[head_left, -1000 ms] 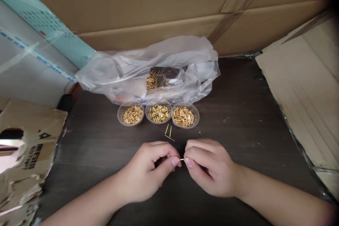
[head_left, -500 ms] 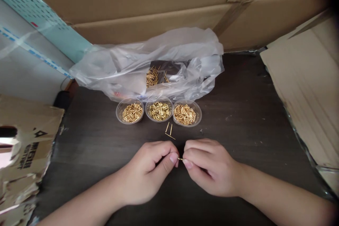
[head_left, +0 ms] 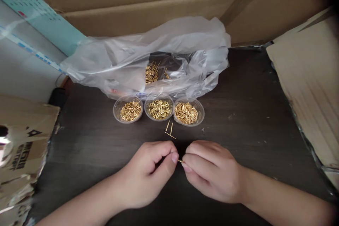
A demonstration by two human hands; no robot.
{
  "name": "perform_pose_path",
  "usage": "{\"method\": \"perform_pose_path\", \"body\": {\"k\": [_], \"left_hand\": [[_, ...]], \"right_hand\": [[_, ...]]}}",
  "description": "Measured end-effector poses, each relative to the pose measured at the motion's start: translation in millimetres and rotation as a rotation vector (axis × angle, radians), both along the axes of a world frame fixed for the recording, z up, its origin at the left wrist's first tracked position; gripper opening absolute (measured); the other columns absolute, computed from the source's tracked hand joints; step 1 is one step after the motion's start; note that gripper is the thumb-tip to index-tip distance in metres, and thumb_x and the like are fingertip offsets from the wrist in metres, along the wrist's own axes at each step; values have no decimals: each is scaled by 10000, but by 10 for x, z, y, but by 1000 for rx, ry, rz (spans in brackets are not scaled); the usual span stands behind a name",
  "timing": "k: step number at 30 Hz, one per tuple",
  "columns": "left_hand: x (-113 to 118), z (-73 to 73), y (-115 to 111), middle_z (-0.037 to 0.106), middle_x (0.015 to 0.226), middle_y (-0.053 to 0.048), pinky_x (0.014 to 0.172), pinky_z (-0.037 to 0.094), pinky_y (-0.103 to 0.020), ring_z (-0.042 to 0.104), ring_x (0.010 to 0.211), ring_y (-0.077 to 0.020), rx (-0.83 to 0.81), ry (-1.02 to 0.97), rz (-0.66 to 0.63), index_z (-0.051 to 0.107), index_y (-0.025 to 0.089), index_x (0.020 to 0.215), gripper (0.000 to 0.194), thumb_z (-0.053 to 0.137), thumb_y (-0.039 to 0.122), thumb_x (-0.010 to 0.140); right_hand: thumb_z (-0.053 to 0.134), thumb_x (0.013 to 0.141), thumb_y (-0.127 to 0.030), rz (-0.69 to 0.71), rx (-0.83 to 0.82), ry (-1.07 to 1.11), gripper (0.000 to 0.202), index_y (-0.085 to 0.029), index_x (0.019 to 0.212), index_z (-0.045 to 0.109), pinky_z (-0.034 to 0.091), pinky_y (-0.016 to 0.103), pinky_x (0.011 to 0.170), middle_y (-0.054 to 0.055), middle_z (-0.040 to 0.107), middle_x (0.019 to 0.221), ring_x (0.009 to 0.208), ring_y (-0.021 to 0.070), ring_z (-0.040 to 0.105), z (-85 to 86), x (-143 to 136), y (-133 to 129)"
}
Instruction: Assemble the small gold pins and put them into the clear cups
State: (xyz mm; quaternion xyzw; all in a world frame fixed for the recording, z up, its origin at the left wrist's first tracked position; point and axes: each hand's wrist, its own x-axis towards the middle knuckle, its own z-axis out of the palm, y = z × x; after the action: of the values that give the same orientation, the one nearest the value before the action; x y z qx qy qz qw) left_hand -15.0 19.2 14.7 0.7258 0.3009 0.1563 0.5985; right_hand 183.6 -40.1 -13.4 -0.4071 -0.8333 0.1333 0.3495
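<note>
My left hand (head_left: 153,173) is closed in a pinch, thumb against forefinger, low in the middle of the view. Just to its right, my right hand (head_left: 212,173) pinches a small gold pin (head_left: 180,161), whose end points at the left fingertips. Whether the left fingers also grip something is hidden. Beyond the hands lie three thin gold pins (head_left: 171,128) on the dark table. Behind them stand three clear round cups in a row, the left cup (head_left: 116,114), the middle cup (head_left: 146,112) and the right cup (head_left: 202,114), each holding small gold pieces.
Behind the cups lies a crumpled clear plastic bag (head_left: 111,60) with more gold pins (head_left: 152,73) in it. A large cardboard box (head_left: 145,0) rises at the back. Cardboard flaps stand at the left (head_left: 23,141) and right (head_left: 307,77) of the dark table (head_left: 87,141).
The view has shifted and come slightly closer. Between the fingertips, less of the gold pin shows, and the left fingertips have drawn a little away from it.
</note>
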Motion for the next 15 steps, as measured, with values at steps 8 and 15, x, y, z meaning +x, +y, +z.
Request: {"method": "perform_pose_path", "body": {"k": [8, 15], "left_hand": [[10, 7, 10, 352, 615, 53, 533, 292, -220, 327, 568, -91, -53, 8, 10, 417, 175, 693, 366, 427, 271, 1046], [2, 7, -6, 387, 612, 51, 531, 309, -214, 350, 564, -87, -105, -6, 16, 420, 173, 690, 385, 423, 286, 1057]], "right_hand": [[489, 966, -124, -43, 60, -68, 292, -175, 714, 627, 453, 307, 639, 17, 504, 669, 627, 156, 425, 12, -32, -29], [493, 952, -122, -42, 57, -58, 293, -176, 685, 600, 408, 314, 594, 10, 462, 648, 605, 153, 398, 19, -36, -23]]}}
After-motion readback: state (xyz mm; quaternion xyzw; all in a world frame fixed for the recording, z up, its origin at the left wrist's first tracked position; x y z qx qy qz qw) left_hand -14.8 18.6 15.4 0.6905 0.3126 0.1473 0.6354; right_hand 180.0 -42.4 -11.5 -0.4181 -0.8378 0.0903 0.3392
